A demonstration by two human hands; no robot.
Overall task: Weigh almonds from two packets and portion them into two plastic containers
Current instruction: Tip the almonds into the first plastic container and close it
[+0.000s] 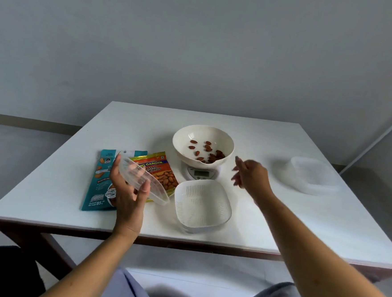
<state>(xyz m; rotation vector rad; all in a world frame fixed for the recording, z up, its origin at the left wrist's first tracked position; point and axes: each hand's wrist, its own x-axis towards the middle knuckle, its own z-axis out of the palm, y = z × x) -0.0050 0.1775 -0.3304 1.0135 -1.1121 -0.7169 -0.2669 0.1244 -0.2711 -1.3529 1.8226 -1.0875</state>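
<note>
My left hand (127, 190) grips a clear plastic container (141, 179), tilted, above the two packets. A teal almond packet (100, 181) and a yellow-orange salted almonds packet (163, 171) lie flat side by side on the white table (278, 212). Beyond them a cream bowl (203, 135) with several almonds (207, 152) rests on a small white digital scale (201, 173). My right hand (250, 175) hovers open, blurred, to the right of the scale and holds nothing. At the far right sits a second clear container (311, 175), also blurred.
A white slotted basket (201, 204) stands in front of the scale, near the table's front edge. The wooden table frame (183, 242) runs below the top. A dark chair part (3, 271) is at lower left, my knees below.
</note>
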